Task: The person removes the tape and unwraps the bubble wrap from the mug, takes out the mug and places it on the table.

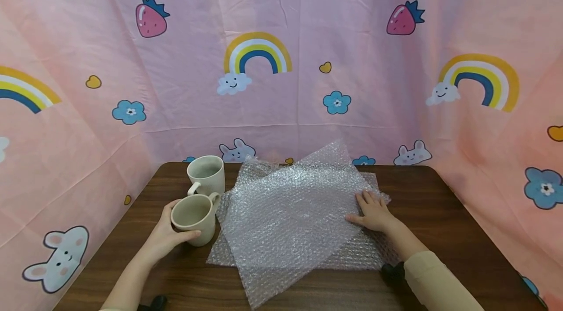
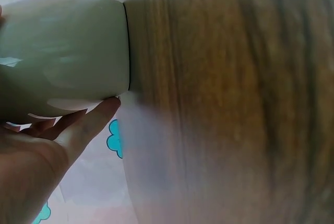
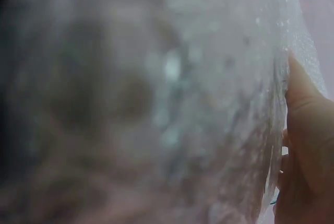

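Note:
My left hand [image 1: 166, 233] is wrapped around a pale cream mug [image 1: 205, 232], thumb on the near side and fingers round the left. Its handle points toward the back right. In the left wrist view the base of this mug [image 2: 65, 51] meets the wooden table, or comes very near it. Just behind stands a second matching mug [image 1: 213, 181], its handle facing the front left. My right hand [image 1: 374, 212] rests with spread fingers on the right part of the bubble wrap [image 1: 294, 218], which lies in overlapping sheets, the top one askew.
The dark wooden table [image 1: 418, 213] carries the mugs at left and the bubble wrap in the middle. Behind and beside it hangs a pink patterned cloth [image 1: 308, 105]. One corner of the top sheet stands up toward the back.

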Action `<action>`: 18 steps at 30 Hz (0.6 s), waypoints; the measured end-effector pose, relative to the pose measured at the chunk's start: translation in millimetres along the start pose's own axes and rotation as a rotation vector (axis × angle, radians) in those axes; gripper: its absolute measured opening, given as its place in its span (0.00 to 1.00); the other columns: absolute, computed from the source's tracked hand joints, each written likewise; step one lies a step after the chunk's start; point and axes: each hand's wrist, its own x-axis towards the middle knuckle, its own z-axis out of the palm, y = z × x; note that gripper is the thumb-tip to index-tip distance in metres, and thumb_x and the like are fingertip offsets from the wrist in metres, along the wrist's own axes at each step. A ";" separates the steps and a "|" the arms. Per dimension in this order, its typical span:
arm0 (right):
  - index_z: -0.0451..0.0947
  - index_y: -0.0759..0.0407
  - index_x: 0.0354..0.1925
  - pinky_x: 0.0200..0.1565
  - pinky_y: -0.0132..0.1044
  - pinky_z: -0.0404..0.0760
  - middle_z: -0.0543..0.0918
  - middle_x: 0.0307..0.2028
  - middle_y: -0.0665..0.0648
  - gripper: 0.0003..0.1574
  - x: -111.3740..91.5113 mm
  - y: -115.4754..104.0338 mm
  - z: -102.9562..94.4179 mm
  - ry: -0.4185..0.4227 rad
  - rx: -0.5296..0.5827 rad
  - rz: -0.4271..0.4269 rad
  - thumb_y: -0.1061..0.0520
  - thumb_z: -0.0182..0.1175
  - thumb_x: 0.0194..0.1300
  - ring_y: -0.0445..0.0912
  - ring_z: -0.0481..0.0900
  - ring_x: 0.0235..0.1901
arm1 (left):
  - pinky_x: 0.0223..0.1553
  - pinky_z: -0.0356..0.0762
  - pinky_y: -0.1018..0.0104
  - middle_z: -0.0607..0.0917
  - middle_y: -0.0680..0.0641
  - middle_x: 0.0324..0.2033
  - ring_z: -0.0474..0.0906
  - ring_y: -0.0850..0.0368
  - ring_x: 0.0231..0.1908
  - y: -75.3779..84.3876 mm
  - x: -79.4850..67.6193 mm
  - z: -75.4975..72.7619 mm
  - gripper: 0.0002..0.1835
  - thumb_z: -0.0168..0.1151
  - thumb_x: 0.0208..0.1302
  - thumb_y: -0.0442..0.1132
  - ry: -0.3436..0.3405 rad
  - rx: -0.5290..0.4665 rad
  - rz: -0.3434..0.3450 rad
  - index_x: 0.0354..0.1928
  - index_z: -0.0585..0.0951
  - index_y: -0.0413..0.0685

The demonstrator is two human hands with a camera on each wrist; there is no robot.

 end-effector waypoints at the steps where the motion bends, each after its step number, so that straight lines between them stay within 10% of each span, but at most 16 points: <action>1: 0.48 0.73 0.71 0.63 0.66 0.34 0.45 0.70 0.77 0.64 0.2 0.1 0.0 -0.001 0.000 -0.001 0.26 0.52 0.61 0.69 0.39 0.69 | 0.55 0.59 0.40 0.60 0.31 0.62 0.59 0.37 0.60 0.2 0.0 -0.4 0.54 0.75 0.50 0.35 0.000 0.004 -0.001 0.70 0.47 0.37; 18: 0.44 0.77 0.70 0.63 0.66 0.37 0.41 0.69 0.79 0.65 -5.3 2.9 -1.4 -0.011 0.057 -0.014 0.27 0.52 0.63 0.69 0.36 0.69 | 0.55 0.58 0.36 0.61 0.31 0.63 0.57 0.35 0.62 2.7 -1.8 -5.7 0.56 0.75 0.50 0.39 -0.046 0.055 -0.016 0.71 0.45 0.41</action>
